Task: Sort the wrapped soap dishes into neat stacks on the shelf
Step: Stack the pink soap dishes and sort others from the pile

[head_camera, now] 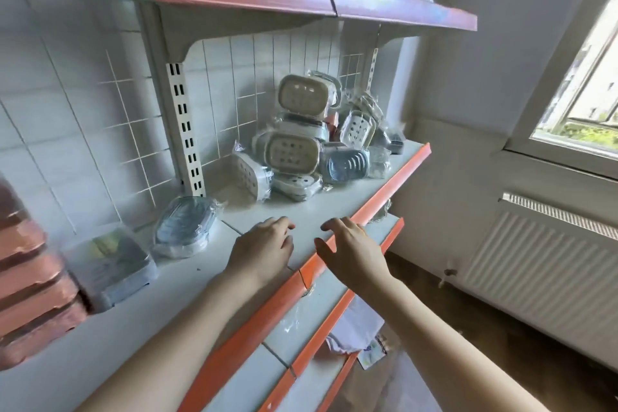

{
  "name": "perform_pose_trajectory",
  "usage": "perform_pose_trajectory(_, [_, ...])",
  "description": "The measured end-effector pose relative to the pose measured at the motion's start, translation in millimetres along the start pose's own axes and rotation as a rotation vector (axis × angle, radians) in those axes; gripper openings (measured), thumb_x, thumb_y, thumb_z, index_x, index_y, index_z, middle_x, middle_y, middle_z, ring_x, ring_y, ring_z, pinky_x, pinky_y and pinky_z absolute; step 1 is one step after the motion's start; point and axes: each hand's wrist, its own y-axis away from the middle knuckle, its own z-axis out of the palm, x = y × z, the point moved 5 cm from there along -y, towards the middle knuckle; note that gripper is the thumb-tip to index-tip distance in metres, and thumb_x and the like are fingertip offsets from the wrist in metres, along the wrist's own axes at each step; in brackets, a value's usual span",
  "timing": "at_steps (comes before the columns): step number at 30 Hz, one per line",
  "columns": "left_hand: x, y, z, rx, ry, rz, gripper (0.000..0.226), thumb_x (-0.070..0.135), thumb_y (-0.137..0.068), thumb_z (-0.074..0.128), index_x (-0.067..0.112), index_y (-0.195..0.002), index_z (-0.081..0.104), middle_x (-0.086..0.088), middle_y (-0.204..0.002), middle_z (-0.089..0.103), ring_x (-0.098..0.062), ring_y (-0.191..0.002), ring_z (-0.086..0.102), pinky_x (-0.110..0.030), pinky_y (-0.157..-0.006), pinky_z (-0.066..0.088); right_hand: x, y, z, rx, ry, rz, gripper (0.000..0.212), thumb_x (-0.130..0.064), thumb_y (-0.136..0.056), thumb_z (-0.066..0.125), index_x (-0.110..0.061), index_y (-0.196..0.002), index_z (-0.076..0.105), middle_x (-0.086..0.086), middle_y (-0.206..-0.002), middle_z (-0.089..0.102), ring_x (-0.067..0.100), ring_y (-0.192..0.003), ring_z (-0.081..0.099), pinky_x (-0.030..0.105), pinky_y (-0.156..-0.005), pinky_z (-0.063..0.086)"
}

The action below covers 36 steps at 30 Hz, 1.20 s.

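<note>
Low in the frame's middle, the left hand (264,246) and right hand (351,249) hovered over the shelf (311,211), fingers loosely spread, grasping nothing. The dish pile (314,144) lay beyond the fingertips, up and slightly right, probably a shade nearer the right hand. One blue dish (185,227) sat left of the left hand, long axis tilted up-right.

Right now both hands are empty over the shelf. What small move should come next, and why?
Probably reach the right hand forward to the jumbled pile of wrapped soap dishes and take a loose one from its near edge. Both it and the left hand hold nothing, the pile is unsorted, and a blue dish already lies apart on the left.
</note>
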Motion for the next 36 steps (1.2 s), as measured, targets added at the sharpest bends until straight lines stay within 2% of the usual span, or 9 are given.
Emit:
perform_pose_trajectory(12, [-41,-56,0,0.088,-0.063,-0.158,0.032,0.019,-0.093,0.045,0.02,-0.124,0.051,0.003,-0.125,0.057,-0.022,-0.109,0.054,-0.031,-0.075,0.041,-3,-91,36,-0.026,-0.086,-0.101,0.038,-0.038,-0.094,0.05,-0.015,-0.125,0.049,0.006,-0.125,0.052,0.028,-0.116,0.048,0.037,-0.083,0.042])
perform_pose_trajectory(15, [-44,-81,-2,0.165,-0.074,-0.199,0.032,0.018,-0.093,0.047,0.017,-0.124,0.051,-0.003,-0.123,0.057,-0.027,-0.108,0.054,-0.033,-0.077,0.041,2,-125,32,0.016,-0.138,-0.154,0.038,-0.033,-0.092,0.054,-0.011,-0.123,0.05,0.011,-0.123,0.051,0.033,-0.114,0.048,0.04,-0.089,0.043])
perform_pose_trajectory(19, [-44,-117,-4,0.282,-0.112,-0.27,0.032,0.018,-0.092,0.049,0.011,-0.123,0.05,-0.01,-0.122,0.055,-0.031,-0.109,0.052,-0.037,-0.081,0.042,12,-169,23,0.085,-0.132,-0.217,0.035,-0.03,-0.091,0.055,-0.005,-0.115,0.051,0.015,-0.119,0.049,0.037,-0.104,0.049,0.042,-0.082,0.046])
perform_pose_trajectory(24, [-45,-156,-2,0.403,-0.19,-0.38,0.038,0.02,-0.09,0.055,0.005,-0.124,0.049,-0.016,-0.122,0.053,-0.037,-0.107,0.051,-0.041,-0.077,0.045,21,-222,17,0.166,-0.107,-0.315,0.035,-0.019,-0.081,0.06,0.0,-0.109,0.052,0.02,-0.119,0.049,0.039,-0.103,0.046,0.045,-0.086,0.046])
perform_pose_trajectory(31, [-60,-176,11,0.402,-0.213,-0.559,0.056,0.042,-0.086,0.059,0.01,-0.128,0.042,-0.013,-0.124,0.043,-0.034,-0.112,0.047,-0.04,-0.072,0.048,16,-259,32,0.089,-0.037,-0.366,0.041,-0.021,-0.083,0.058,0.0,-0.116,0.048,0.02,-0.12,0.048,0.041,-0.112,0.044,0.05,-0.089,0.043])
perform_pose_trajectory(34, [-66,-176,13,0.383,-0.17,-0.612,0.061,0.036,-0.082,0.065,0.015,-0.132,0.037,-0.012,-0.127,0.037,-0.039,-0.106,0.052,-0.042,-0.07,0.048,13,-264,38,0.06,0.002,-0.368,0.037,-0.019,-0.084,0.053,-0.004,-0.118,0.048,0.017,-0.119,0.048,0.039,-0.112,0.044,0.048,-0.088,0.04])
perform_pose_trajectory(36, [-67,-174,12,0.385,-0.129,-0.643,0.06,0.03,-0.082,0.064,0.018,-0.133,0.035,-0.01,-0.13,0.033,-0.041,-0.099,0.055,-0.043,-0.071,0.05,11,-264,40,0.062,0.004,-0.396,0.035,-0.018,-0.081,0.057,-0.003,-0.112,0.053,0.019,-0.111,0.053,0.041,-0.105,0.048,0.048,-0.082,0.043])
